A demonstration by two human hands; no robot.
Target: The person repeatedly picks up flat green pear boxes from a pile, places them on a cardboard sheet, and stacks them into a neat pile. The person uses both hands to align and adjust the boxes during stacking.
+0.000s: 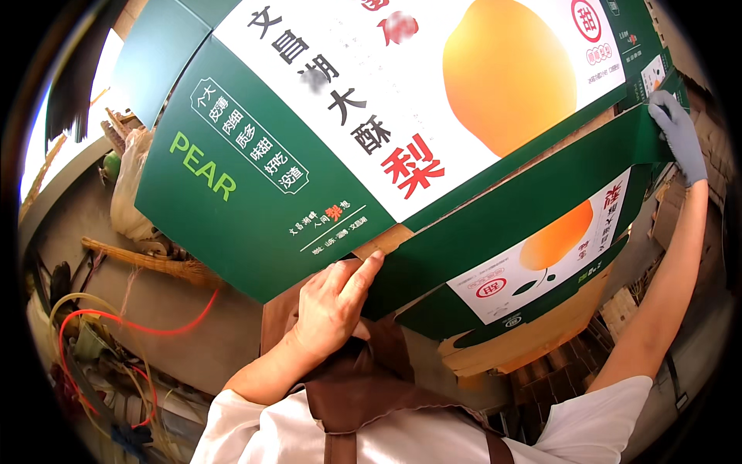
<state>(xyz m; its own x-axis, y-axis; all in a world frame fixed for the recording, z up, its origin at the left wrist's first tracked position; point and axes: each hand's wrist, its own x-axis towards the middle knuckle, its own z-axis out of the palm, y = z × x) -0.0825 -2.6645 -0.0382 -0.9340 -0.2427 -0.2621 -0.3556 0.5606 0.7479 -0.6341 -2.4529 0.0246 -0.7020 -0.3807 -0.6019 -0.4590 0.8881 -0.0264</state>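
Observation:
A large, partly unfolded cardboard box (247, 240) spreads across the upper middle. Its panels are green and white, printed with a big yellow pear. A lower side panel (433, 259), also green with a smaller pear picture, slopes toward me and ends in bare brown cardboard flaps. My bare left hand (334, 300) is closed on the near lower edge, by the brown gap between two panels; its thumb is mostly hidden. At the far right end, my right hand (677, 138) in a grey glove grips the corner of the green flap, its fingertips partly out of sight behind the cardboard.
A straw broom (154, 261) lies on the floor at left, near a red cord (147, 331) and tangled hoses. Behind it stands a pale plastic bag (133, 189). Brown slatted pieces (553, 387) and stacked cardboard (707, 147) are at right.

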